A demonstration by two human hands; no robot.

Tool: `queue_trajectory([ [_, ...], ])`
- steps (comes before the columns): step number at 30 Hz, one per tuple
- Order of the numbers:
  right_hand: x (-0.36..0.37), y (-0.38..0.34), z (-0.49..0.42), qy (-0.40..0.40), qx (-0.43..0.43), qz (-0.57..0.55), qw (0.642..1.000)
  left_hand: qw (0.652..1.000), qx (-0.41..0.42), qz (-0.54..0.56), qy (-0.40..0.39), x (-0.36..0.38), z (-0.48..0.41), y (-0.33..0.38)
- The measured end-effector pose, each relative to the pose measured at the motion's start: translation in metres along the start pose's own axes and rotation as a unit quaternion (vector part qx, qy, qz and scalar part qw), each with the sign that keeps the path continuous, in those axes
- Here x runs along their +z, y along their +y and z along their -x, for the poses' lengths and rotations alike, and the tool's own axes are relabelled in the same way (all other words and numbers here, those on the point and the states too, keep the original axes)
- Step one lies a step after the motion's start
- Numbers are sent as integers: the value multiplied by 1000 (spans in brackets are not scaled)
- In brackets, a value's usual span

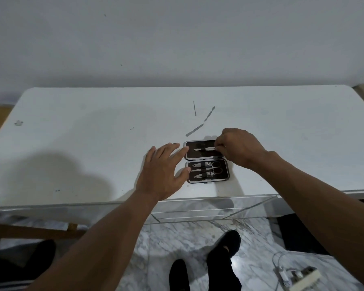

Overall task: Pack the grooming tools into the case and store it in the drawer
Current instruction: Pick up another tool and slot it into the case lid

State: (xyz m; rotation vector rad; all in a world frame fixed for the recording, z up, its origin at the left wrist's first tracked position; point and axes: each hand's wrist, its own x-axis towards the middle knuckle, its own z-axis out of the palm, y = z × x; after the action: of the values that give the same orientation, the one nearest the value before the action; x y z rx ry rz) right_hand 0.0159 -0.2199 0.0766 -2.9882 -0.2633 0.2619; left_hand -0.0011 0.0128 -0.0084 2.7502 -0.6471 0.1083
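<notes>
Case: small oblong hard case [224,175], silver-rimmed with dark brown lining, lying open flat on the white table top [93,143], near the table's front edge; lid half away from me, base half toward me, hinge line running left to right
Base half, packed: two silver nail clippers, one [202,164] at the far side and one [202,175] at the near side, with dark-handled scissors [215,167] between them
Lid half, in hand: slim silver double-ended tool [204,149] lying across the lid under a dark strap, long axis parallel to the hinge
My right hand [240,147]: over the case's right end, fingertips [218,147] pinched together on the right tip of the slim tool
My left hand [162,171]: flat and holding nothing, fingers [172,151] spread and straight, tips touching the case's left edge
Still loose, all beyond the case's far edge: flat grey metal file [194,130] nearest the case; curved grey cuticle pusher [210,113] farther out; thin dark needle-like pick [194,108] farthest
Key relation: the file lies just off the case's far left corner, long axis slanting from near-left to far-right; my free left fingers are nearer its near end, my right is nearer the pusher
Step, as I judge it: seating the slim tool under its strap; three tools left to pack
Drawer: I cannot pick it out for certain below the table edge
</notes>
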Motion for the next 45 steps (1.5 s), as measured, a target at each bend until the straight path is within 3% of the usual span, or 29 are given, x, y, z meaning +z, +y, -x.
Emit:
queue_trajectory([
  [34,6,-13,-11,-32,1,-9,999,1000,0,22,-5,-1,-1,0],
  [45,-1,-13,-24,3,-5,-19,1000,1000,-3,20,-7,-2,-1,-1],
])
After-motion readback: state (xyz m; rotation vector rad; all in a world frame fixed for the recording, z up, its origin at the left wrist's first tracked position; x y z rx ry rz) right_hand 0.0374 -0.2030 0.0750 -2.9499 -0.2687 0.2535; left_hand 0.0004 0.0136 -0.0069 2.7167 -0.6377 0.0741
